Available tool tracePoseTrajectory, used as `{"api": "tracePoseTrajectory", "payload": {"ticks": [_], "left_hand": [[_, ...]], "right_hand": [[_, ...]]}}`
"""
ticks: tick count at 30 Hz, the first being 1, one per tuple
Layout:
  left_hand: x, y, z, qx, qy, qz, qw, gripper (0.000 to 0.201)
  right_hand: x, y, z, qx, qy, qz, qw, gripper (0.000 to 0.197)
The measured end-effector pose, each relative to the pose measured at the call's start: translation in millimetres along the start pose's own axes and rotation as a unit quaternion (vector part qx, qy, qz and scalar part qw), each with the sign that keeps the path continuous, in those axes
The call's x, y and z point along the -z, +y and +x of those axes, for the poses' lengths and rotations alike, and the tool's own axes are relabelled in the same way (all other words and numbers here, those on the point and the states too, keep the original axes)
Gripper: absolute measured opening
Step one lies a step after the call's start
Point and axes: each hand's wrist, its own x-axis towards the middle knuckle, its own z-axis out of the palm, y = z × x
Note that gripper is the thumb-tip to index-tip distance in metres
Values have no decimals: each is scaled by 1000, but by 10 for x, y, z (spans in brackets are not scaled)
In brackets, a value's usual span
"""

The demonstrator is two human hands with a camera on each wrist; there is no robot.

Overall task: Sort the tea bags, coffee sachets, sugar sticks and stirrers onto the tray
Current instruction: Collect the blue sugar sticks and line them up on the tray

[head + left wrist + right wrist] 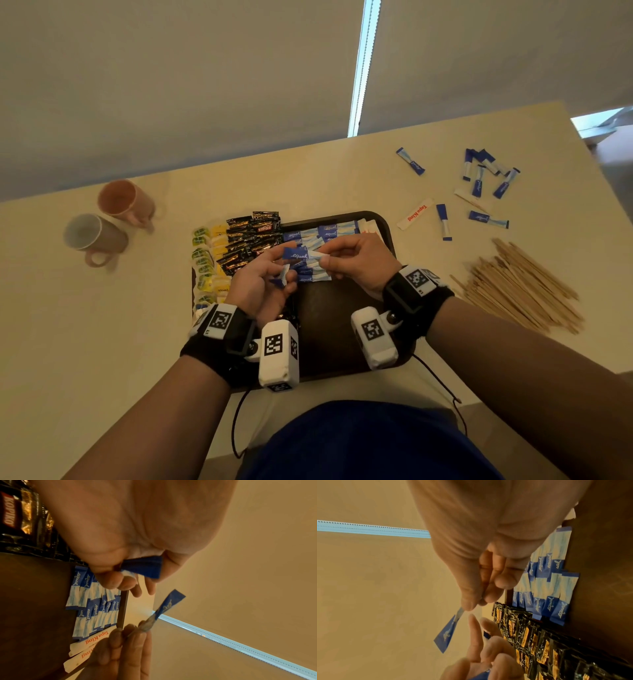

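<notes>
Head view: the right hand (356,260) pinched one sugar stick (301,255) by its white end, long axis crosswise, over the tray (383,226), nearer the rows (325,233). Left wrist view: the left hand (137,534) gripped spare sticks (144,566). Right wrist view: the pinch was confirmed.

— How did the light sit for you?

— You had a dim, warm room. The only bright source was the blue-white gap between the blinds (363,65) beyond the table (308,178), and it clipped to glare. Your mugs (109,219) left of the tray (382,222) looked soft and smeared near the frame edge.

— And your wrist views?

— Both ran orange and grainy. Your left hand (137,524) filled the top of its view out of focus; your right hand (479,534) did likewise. The wide lens bent the blinds' gap into a slanted streak, and print on the sugar sticks (96,601) stayed readable.
</notes>
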Motion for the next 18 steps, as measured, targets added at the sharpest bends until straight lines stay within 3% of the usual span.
{"api": "tracePoseTrajectory", "payload": {"ticks": [2, 5, 11, 14, 18], "left_hand": [[-14, 9, 10, -7, 0, 26, 1000, 57], [-29, 17, 35, -32, -1, 90, 995, 57], [-92, 24, 12, -70, -29, 77, 994, 45], [-75, 28, 31, -53, -3, 66, 996, 30], [-21, 41, 47, -39, 35, 142, 988, 20]], "right_hand": [[33, -44, -31, 12, 9, -3, 1000, 15], [67, -85, -67, 24, 20, -9, 999, 14], [83, -81, -68, 29, 44, -7, 999, 13], [96, -95, -74, 31, 45, -18, 998, 14], [121, -191, -124, 44, 17, -56, 997, 16]]}}
